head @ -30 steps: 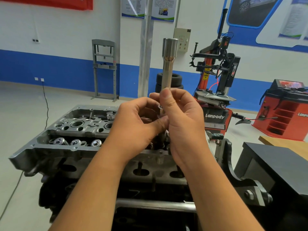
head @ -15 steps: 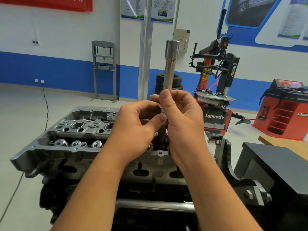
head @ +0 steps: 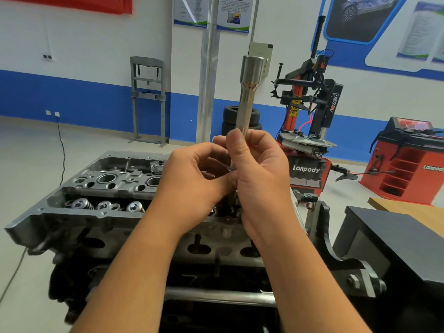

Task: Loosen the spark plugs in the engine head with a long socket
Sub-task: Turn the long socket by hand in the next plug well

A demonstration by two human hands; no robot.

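Note:
A long chrome socket (head: 247, 92) stands nearly upright over the right part of the grey engine head (head: 79, 212), its wide end on top. My right hand (head: 259, 179) grips its shaft, thumb on the near side. My left hand (head: 194, 181) curls around the shaft just below, its thumb touching the right hand. The socket's lower end and the spark plug hole under it are hidden behind both hands. Valve springs (head: 105, 205) show in the head's left part.
The engine head sits on a black stand (head: 336, 255). A dark box (head: 396, 241) stands close on the right before a wooden bench (head: 408, 210). Behind are a red tyre changer (head: 310, 145), a red machine (head: 406, 162), stacked tyres, a grey press frame (head: 147, 99) and a floor cable.
The socket's top has leaned slightly to the right and sits a little lower in view. Both hands keep their hold on the shaft with only small shifts.

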